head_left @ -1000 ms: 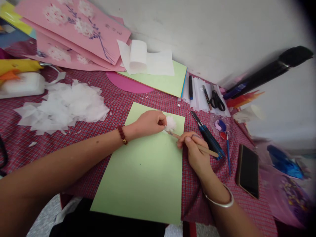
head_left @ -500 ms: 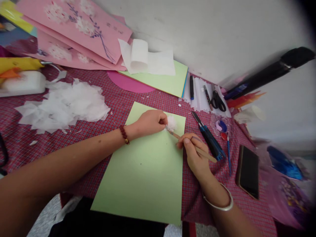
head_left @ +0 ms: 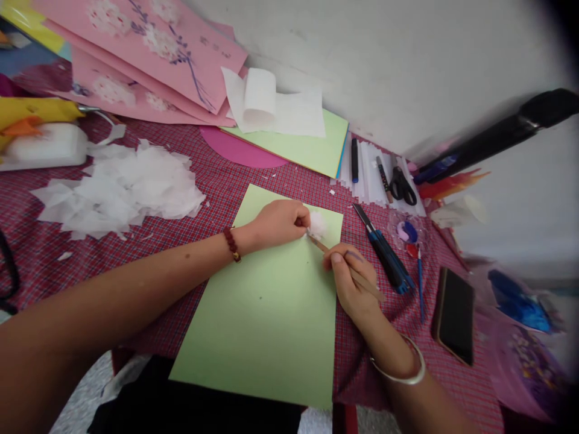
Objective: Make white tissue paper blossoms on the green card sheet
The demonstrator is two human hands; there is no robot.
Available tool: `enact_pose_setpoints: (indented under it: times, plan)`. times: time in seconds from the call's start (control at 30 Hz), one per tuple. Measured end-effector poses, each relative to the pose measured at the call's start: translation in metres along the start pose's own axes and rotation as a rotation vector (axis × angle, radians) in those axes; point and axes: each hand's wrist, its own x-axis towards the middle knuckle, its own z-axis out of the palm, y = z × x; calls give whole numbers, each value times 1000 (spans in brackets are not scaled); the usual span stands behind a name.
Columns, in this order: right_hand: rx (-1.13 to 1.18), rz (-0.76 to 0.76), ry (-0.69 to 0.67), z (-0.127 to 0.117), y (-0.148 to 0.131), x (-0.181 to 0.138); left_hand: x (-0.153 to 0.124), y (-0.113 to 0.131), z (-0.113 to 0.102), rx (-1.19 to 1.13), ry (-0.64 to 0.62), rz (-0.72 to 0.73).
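A sheet of light green paper [head_left: 260, 325] lies on the checked cloth in front of me. Near its top right corner sits a white tissue-paper puff [head_left: 318, 225]. My left hand [head_left: 284, 223] rests on the sheet just left of the puff, fingertips pinched on a small piece of white tissue paper, mostly hidden by the fingers. My right hand [head_left: 355, 277] grips a thin wooden stick [head_left: 367, 286] like a pen. The stick's tip meets the white piece at my left fingertips, beside the puff.
White tissue pieces [head_left: 122, 190] are heaped on the left, near a yellow glue gun [head_left: 40, 111]. On the right lie a box cutter [head_left: 384, 253] with its blade out, a paintbrush [head_left: 420, 286], a phone [head_left: 455, 316] and scissors [head_left: 401, 185]. Pink flower cards [head_left: 149, 66] lie behind.
My right hand and the stick have shifted slightly left, and the stick is angled a little more steeply. My left hand keeps its pinch beside the puff. The whole view has moved slightly.
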Motion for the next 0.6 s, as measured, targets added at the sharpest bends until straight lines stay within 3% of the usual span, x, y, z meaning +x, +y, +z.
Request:
enact_pose_setpoints:
  times: [0.13, 0.4, 0.6]
  plan:
    - [-123, -49, -39, 1, -1, 0, -1, 0, 0, -33, 15, 5]
    - [-376, -242, -120, 6, 0, -3, 1, -6, -5, -391, 186, -105]
    - [-444, -292, -164, 6, -1, -6, 2, -9, -4, -416, 203, -117]
